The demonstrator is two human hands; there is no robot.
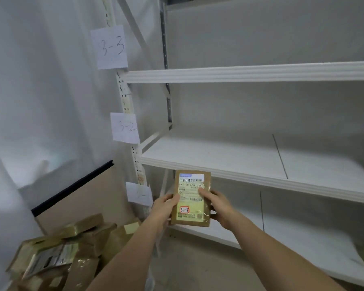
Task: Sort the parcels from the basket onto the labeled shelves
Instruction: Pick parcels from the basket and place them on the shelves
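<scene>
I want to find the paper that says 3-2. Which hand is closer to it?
Left. The left hand grips the parcel's left edge, below the 3-2 label; the right hand grips its right edge, farther away.

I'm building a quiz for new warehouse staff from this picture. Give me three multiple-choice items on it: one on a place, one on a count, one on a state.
1. Where does the pile of brown parcels lie?
A. On the top shelf
B. Low at the left, beside the rack
C. On the middle shelf

2. How many paper shelf labels hang on the rack's left post?
A. One
B. Three
C. Five

3. How is the labelled parcel held?
A. Gripped by both hands, label facing the camera
B. Lying flat on a shelf
C. Pinched by one hand only

Answers:
1 B: the pile sits at the lower left, off the rack.
2 B: the 3-3 label, the 3-2 label and a faint lower label show.
3 A: the left hand and the right hand each have a grip on one side.
</scene>
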